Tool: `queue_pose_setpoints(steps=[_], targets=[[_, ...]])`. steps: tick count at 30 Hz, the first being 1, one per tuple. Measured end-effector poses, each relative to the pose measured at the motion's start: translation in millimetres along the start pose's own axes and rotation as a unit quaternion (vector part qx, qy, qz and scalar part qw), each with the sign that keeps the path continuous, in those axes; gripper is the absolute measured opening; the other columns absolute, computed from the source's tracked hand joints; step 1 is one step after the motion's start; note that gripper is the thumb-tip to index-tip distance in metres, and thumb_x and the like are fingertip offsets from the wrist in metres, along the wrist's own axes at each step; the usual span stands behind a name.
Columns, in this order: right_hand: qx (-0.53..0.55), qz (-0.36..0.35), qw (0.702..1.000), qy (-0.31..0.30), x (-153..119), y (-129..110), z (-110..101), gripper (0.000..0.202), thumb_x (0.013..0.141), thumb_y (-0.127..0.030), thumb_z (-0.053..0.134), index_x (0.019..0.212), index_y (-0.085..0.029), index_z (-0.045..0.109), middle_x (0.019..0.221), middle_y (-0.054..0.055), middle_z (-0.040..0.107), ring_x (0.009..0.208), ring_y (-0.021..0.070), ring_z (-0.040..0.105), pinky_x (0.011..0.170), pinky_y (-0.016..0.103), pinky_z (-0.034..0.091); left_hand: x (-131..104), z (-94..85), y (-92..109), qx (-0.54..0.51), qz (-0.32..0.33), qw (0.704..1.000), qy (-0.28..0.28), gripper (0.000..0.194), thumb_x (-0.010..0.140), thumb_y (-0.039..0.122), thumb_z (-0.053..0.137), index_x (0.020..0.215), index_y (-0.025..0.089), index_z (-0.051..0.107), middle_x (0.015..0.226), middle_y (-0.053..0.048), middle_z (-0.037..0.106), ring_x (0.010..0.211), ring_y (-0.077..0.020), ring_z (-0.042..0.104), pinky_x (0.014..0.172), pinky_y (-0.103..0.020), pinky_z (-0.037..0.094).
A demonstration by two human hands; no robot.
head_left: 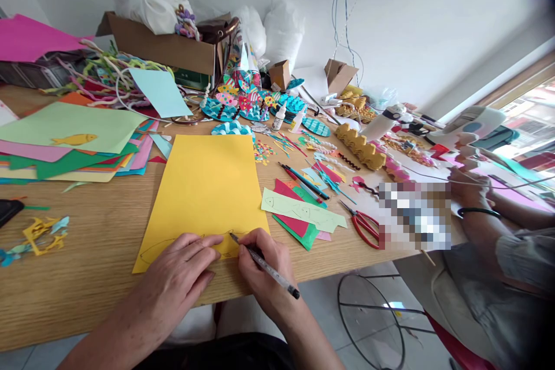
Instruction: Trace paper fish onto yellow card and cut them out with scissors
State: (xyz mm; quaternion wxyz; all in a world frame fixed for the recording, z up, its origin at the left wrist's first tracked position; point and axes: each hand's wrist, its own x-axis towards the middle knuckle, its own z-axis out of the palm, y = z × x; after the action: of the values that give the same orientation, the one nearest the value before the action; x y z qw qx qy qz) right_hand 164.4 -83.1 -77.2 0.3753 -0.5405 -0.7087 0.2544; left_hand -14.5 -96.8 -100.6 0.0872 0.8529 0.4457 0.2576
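A yellow sheet of paper (214, 185) lies in front of me on the wooden table. Fish outlines in dark ink run along its near edge. My left hand (184, 269) rests flat on that edge, fingers stretched out over the drawn lines. In my right hand (266, 266) is a clear-barrelled pen (274, 273), its tip touching the paper just right of my left fingertips. Right of the sheet, a pale green strip (303, 211) bearing drawn fish lies over red and green paper pieces.
Red-handled scissors (364, 225) and several pens (306, 182) lie to the right. Stacked coloured paper (87, 127) and yellow scraps (41, 237) are on the left. Glue bottles (280, 117) and fish crafts (247, 98) stand behind. Another person's hands (470, 188) are at far right.
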Motion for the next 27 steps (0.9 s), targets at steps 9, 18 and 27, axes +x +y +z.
queue_pose_setpoints(steps=[9,18,27], targets=[[-0.008,-0.002,1.0,0.022,-0.1,2.7,0.8,0.011,0.074,-0.013,0.046,0.072,-0.019,0.056,0.058,-0.002,0.06,0.048,0.0099,0.05,0.049,0.02,0.037,2.1,-5.7,2.3,0.025,0.017,1.0,0.004,0.021,0.082,0.011,0.044,0.094,0.022,0.057,0.11,-0.004,0.065,0.095,-0.0198,0.057,0.081,-0.033,0.048],[-0.01,0.004,1.0,0.012,0.5,1.0,0.9,0.012,0.073,-0.013,0.046,0.071,-0.019,0.056,0.059,-0.002,0.06,0.051,0.0111,0.054,0.05,0.02,0.038,0.3,-1.3,-0.2,0.012,0.004,1.0,-0.006,0.021,0.083,0.011,0.043,0.095,0.022,0.056,0.114,-0.004,0.062,0.098,-0.0201,0.055,0.083,-0.034,0.047],[0.001,0.002,1.0,0.001,-0.1,0.5,-0.6,0.012,0.072,-0.012,0.047,0.071,-0.019,0.056,0.058,-0.002,0.059,0.049,0.0099,0.051,0.049,0.019,0.036,3.1,-3.7,1.0,0.017,0.016,1.0,0.008,0.021,0.083,0.01,0.043,0.094,0.022,0.056,0.111,-0.003,0.064,0.095,-0.0194,0.056,0.081,-0.033,0.048]])
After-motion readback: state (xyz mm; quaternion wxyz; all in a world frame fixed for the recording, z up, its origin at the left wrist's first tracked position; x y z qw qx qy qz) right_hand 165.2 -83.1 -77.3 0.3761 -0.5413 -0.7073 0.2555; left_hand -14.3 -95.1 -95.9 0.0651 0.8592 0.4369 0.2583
